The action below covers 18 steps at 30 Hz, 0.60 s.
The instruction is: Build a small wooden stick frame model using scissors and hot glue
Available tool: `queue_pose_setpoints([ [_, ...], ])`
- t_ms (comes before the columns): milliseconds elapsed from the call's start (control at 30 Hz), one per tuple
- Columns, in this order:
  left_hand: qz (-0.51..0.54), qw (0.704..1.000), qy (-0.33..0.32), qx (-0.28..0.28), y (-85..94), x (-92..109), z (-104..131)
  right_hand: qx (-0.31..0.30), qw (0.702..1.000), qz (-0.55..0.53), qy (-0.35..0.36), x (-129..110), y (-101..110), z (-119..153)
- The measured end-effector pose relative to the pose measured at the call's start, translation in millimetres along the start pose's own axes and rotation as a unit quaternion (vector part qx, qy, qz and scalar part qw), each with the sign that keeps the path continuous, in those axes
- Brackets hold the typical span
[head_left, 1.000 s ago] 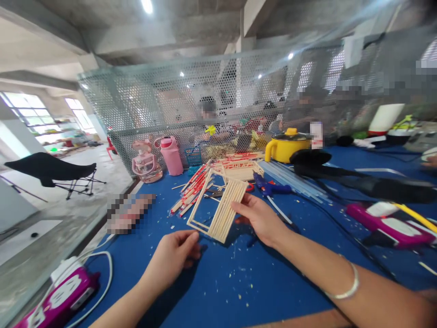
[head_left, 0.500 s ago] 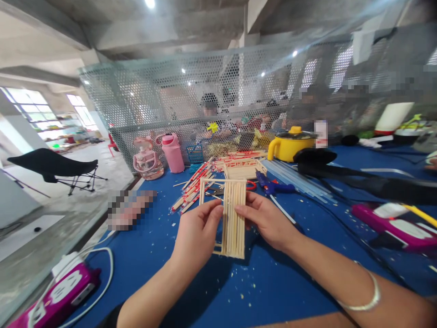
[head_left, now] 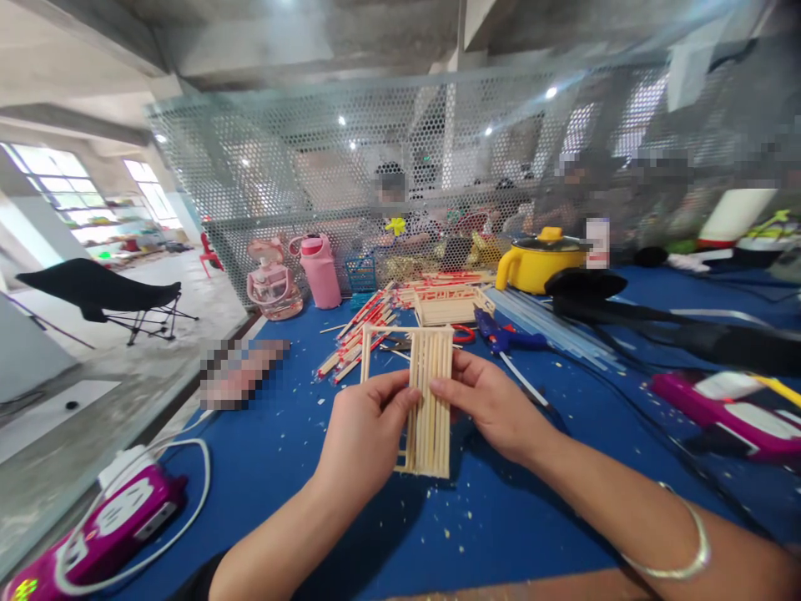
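1. From where I'm standing, the wooden-stick frame (head_left: 430,426) is held above the blue tabletop (head_left: 388,551), with the left hand (head_left: 360,430) at its 8 o'clock and the right hand (head_left: 501,409) at 3
2. Both hands pinch its slatted strip, thumbs in front
3. Uneven squeezing or twisting might crack a thin joint; the glue gun (head_left: 510,339), 2 o'clock, could burn if hot
4. I can't read any brand, label or writing

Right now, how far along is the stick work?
Looks done: a row of sticks fills the right part of the frame. In hand: that frame, held by the left hand and right hand. Perhaps remaining: its open left part, though whether that gets filled I can't tell. More sticks lie behind it on the table.
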<state>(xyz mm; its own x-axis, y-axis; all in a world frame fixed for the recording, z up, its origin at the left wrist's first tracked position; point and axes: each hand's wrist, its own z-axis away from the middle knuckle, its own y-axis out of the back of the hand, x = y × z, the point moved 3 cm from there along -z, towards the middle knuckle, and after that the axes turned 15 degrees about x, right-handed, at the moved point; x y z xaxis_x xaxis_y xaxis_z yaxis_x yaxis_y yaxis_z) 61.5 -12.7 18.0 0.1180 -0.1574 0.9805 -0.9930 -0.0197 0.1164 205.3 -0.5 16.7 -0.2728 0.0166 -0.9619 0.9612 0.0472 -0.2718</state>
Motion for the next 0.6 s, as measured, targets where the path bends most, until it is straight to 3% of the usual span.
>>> queue_pose_setpoints([
  [600,0.026,0.997,0.068,-0.003,2.2,1.3,-0.4,-0.001,1.000,0.009,0.018,0.0,-2.9,3.9],
])
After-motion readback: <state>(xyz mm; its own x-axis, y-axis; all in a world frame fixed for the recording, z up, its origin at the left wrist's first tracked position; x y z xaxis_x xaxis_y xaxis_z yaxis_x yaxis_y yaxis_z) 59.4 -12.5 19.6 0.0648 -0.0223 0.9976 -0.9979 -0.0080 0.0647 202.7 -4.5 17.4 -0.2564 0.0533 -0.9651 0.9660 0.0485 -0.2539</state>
